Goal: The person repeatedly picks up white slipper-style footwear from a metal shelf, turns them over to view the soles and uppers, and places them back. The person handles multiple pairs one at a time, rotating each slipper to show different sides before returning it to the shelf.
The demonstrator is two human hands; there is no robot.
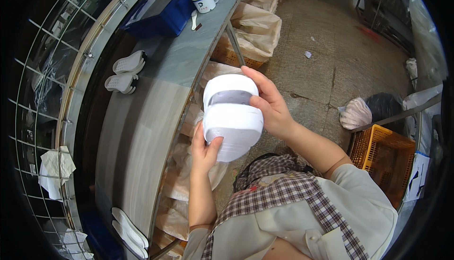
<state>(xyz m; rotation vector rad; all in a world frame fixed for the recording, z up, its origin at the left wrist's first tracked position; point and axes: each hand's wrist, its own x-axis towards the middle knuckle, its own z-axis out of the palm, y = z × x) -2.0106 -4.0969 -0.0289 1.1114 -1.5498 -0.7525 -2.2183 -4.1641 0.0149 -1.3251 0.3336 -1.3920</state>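
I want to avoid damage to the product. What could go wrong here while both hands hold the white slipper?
1. The white slipper is held past the table edge by the left hand and right hand; if it slips, it may drop onto the dirty floor.
2. Bare fingers may smudge it.

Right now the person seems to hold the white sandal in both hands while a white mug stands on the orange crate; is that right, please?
Not quite. Both hands, left and right, do hold the white sandal, but the mug stands on the grey table beside the blue box, not on the orange crate. The head view shows this.
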